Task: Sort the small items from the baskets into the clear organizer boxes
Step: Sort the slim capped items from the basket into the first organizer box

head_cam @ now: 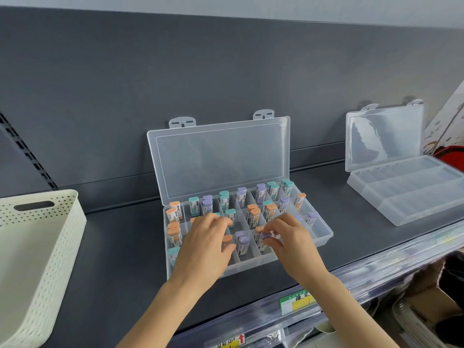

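Nearest me is the shelf's (120,247) front edge with its clear label strip (296,301); the stock below it is blurred and I cannot make it out. Both forearms reach over that edge into the open organizer box (324,234). My right hand (288,237) has its grip clamped on 1 purple-capped eraser (265,235), pinched between thumb and fingertips above the front row's middle cells. My left hand (206,237) curls over the left-centre cells with an orange-capped piece (227,239) under it; I cannot tell whether that grip is closed on it. The box has 3 rows of cells holding upright pieces in 3 cap colours: orange, teal and purple. The hands hide several cells, so I give no total. Its lid (221,156) stands open against the back panel (175,71). Bare shelf lies on both sides. To the left, 1 cream perforated basket (57,259) is cut off by the frame. To the right, well apart, is a 2nd clear box (411,197), lid up. Behind it, 1 red item (450,153) is cut off.
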The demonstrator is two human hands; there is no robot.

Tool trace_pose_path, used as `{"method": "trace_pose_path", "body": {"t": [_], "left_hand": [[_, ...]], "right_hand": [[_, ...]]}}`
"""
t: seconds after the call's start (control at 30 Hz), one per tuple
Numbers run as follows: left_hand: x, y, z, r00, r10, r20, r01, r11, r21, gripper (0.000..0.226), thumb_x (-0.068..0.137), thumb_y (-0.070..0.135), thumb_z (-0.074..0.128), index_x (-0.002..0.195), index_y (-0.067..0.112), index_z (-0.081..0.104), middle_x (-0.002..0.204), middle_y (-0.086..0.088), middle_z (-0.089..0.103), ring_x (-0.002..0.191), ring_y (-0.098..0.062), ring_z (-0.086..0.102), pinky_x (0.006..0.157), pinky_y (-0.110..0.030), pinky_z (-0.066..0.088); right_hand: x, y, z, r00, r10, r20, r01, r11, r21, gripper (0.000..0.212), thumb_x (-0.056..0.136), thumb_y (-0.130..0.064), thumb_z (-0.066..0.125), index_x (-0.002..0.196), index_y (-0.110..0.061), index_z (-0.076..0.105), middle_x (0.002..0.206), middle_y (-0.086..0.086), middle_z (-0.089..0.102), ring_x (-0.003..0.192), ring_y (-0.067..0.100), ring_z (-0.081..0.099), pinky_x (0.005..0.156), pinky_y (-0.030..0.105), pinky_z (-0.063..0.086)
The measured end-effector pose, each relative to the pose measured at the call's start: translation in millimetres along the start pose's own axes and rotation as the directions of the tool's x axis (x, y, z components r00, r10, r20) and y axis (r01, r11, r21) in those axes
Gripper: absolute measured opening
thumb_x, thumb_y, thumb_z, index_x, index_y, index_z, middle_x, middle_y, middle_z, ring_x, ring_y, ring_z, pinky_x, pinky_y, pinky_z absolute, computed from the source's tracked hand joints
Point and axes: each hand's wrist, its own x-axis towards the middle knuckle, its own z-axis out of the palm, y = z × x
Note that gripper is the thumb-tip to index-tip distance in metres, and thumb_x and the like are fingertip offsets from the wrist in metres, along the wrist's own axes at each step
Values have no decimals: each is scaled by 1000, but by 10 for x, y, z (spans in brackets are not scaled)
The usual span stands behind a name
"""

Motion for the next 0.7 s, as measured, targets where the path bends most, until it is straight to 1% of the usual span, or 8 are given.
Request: {"method": "trace_pose_path", "body": {"t": [0.1, 0.2, 0.3, 0.43, 0.47, 0.57, 0.7], "left_hand": [[-2, -3, -18, 1000, -3, 3, 3, 1000, -5, 43, 91, 38, 56, 131, 27, 45, 134, 12, 42, 125, -7, 37, 100, -19, 35], [-20, -5, -37, 1000, -10, 6, 10, 1000, -10, 43, 91, 39, 56, 131, 27, 45, 134, 12, 42, 125, -7, 37, 101, -19, 34], [-26, -10, -46, 1000, -23, -1, 23, 1000, -9, 44, 91, 40, 56, 132, 27, 45, 134, 12, 42, 125, -7, 37, 101, -19, 33], [-16, 16, -57, 999, -43, -16, 43, 999, -13, 48, 90, 41, 56, 134, 27, 44, 137, 12, 42, 126, -7, 37, 103, -20, 33], [-18, 21, -66, 999, -49, -22, 49, 999, -17, 50, 91, 42, 56, 136, 27, 42, 139, 12, 41, 128, -7, 36, 104, -20, 32], [-52, -4, -123, 995, -78, -56, 77, 997, -12, 59, 90, 49, 52, 143, 29, 35, 148, 15, 34, 135, -5, 31, 109, -19, 25], [-169, -130, -188, 985, -140, -98, 141, 990, 2, 65, 89, 49, 55, 146, 29, 31, 152, 16, 28, 139, -3, 23, 108, -15, 13]], "right_hand": [[4, -25, -43, 1000, 9, 6, -9, 1000, -14, 16, 84, -17, 70, 99, -12, 70, 102, 0, 61, 86, 19, 62, 71, 16, 46], [4, -42, -114, 1000, 24, 17, -24, 1000, -1, 27, 84, -25, 68, 109, -14, 67, 108, -3, 59, 90, 15, 61, 73, 13, 44], [20, -37, -151, 999, 39, 15, -39, 999, -6, 33, 83, -25, 70, 115, -17, 66, 115, -3, 60, 98, 15, 61, 78, 12, 42], [72, -100, -138, 1000, 18, 19, -18, 1000, 9, 34, 85, -21, 68, 119, -15, 64, 121, 0, 60, 107, 19, 60, 85, 17, 44], [88, -117, -130, 1000, 6, 14, -7, 1000, 21, 35, 86, -19, 68, 120, -15, 63, 122, 0, 60, 107, 19, 60, 85, 17, 44], [133, -176, -120, 1000, -26, 8, 26, 998, 52, 40, 87, -21, 67, 125, -16, 60, 129, -2, 59, 106, 17, 62, 82, 13, 43], [193, -235, -73, 997, -75, 36, 72, 995, 61, 44, 87, -24, 66, 129, -15, 58, 137, -1, 53, 119, 19, 56, 88, 14, 36]]}}
